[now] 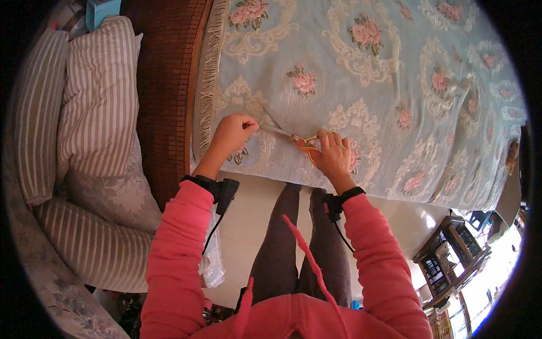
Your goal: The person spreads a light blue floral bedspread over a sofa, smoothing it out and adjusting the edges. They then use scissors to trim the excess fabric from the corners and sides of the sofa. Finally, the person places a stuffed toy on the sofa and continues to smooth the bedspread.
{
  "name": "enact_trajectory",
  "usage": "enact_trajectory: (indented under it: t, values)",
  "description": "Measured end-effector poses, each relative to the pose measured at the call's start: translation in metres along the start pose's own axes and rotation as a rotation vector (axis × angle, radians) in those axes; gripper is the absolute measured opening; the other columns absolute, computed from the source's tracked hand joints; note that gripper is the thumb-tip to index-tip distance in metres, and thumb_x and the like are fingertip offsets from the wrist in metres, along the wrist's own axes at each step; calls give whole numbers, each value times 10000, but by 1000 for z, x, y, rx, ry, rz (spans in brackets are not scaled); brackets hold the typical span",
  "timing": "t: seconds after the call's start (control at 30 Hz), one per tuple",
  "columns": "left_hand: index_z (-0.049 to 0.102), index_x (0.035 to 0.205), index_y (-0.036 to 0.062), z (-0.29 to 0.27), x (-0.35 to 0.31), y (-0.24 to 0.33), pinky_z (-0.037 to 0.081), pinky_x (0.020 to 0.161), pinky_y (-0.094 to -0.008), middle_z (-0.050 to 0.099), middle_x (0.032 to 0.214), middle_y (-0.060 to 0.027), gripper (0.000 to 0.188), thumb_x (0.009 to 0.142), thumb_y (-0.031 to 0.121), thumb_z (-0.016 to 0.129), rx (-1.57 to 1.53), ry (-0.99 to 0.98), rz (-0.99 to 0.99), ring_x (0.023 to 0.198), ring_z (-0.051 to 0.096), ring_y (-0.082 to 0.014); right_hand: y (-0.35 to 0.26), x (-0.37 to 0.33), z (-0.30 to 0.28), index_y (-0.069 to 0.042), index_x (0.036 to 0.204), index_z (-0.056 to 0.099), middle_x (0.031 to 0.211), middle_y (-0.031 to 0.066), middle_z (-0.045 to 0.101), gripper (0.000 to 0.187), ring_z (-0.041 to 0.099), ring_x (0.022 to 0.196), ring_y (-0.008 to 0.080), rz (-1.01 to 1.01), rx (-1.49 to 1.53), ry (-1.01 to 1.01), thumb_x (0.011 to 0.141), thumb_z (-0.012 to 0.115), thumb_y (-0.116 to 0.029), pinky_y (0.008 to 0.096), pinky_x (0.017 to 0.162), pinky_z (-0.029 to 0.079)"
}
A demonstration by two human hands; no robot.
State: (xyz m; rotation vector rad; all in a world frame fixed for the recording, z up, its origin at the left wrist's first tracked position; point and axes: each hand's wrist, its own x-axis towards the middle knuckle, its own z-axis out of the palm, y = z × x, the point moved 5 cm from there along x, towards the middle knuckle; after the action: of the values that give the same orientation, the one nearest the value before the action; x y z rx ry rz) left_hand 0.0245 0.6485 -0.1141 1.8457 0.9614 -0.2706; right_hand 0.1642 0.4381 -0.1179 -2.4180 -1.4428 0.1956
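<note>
A pair of scissors (298, 141) with orange-gold handles is in my right hand (334, 153), its fingers closed round the loops. The blades are spread apart and point left, just above a pale blue floral bedspread (316, 104). My left hand (230, 135) is closed in a pinch close to the blade tips. Whatever lies between its fingertips is too small to make out. Under both hands runs the near side of the bedspread, with cream scrolls and pink roses. A tasselled fringe (210, 79) edges its left side.
A brown woven-topped surface (166, 85) adjoins the bedspread on the left. Striped cushions (101, 96) are piled beyond it. A dark crate (446, 260) stands on the floor at the lower right. My legs (276, 243) are below the bedspread's near edge.
</note>
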Motion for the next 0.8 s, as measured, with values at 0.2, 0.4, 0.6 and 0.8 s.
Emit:
enact_trajectory:
  t: [0.2,0.4,0.6,0.8]
  values:
    - [622,832,3,3,-1,1,384,366,-283,551,578,-56,180,776,172,600,-80,-43,-56,381,486,-134,-23,20,12,-84,993,502,831,39,562,488,536,803,192,27,-24,-13,626,706,-331,326,674,358]
    - [622,825,6,4,1,5,375,355,-282,549,560,-51,178,781,176,595,-68,-45,-46,361,471,-127,-30,29,13,-90,1000,499,826,39,561,496,532,786,190,3,-56,-2,619,709,-329,324,667,354]
    - [624,824,7,4,2,2,374,352,-282,551,558,-55,178,778,176,596,-86,-53,-52,352,471,-130,-26,26,12,-91,993,505,818,34,562,481,534,772,189,35,-13,29,631,700,-340,325,663,352]
    - [626,821,5,4,2,2,399,400,-286,578,592,-71,185,773,181,601,-54,-59,-31,394,502,-144,-26,23,13,-96,977,514,784,29,559,454,536,751,180,27,-35,15,634,697,-331,322,650,349]
